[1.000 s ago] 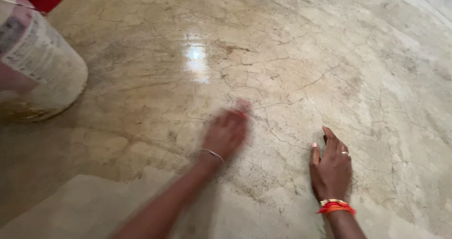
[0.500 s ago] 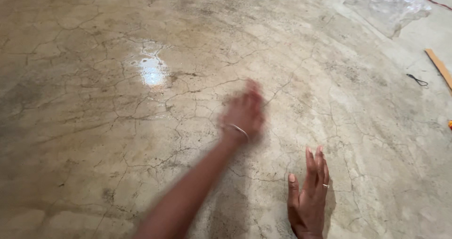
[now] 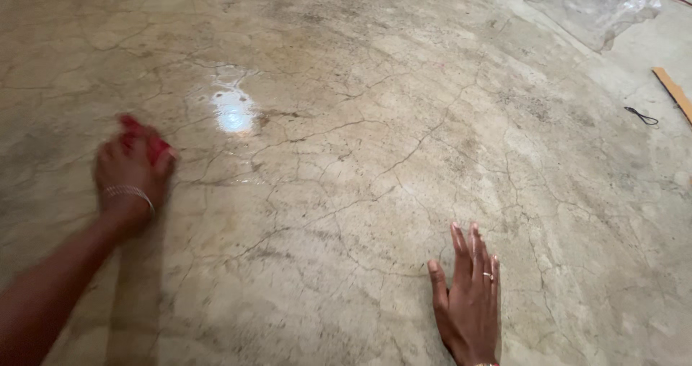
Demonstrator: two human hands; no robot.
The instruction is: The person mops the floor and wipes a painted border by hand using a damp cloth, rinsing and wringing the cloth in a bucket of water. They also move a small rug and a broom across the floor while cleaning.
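Observation:
My left hand point(image 3: 131, 173) presses a small red cloth point(image 3: 153, 147) flat against the cracked, wet-looking stone floor point(image 3: 375, 142) at the left. A thin silver bracelet sits on that wrist. Only a strip of the cloth shows past the fingers. My right hand point(image 3: 468, 301) lies flat on the floor at the lower middle, palm down, fingers together and pointing away, with a ring on one finger. It holds nothing.
A bright wet sheen point(image 3: 232, 110) reflects light just right of the left hand. A crumpled clear plastic sheet point(image 3: 591, 5) lies at the top right. A wooden strip point(image 3: 674, 92) and a small black wire piece point(image 3: 641, 116) lie at the right edge.
My left hand has swept the red cloth from the middle of the floor far to the left. The right hand stays planted. The view has shifted; the white bucket is out of sight.

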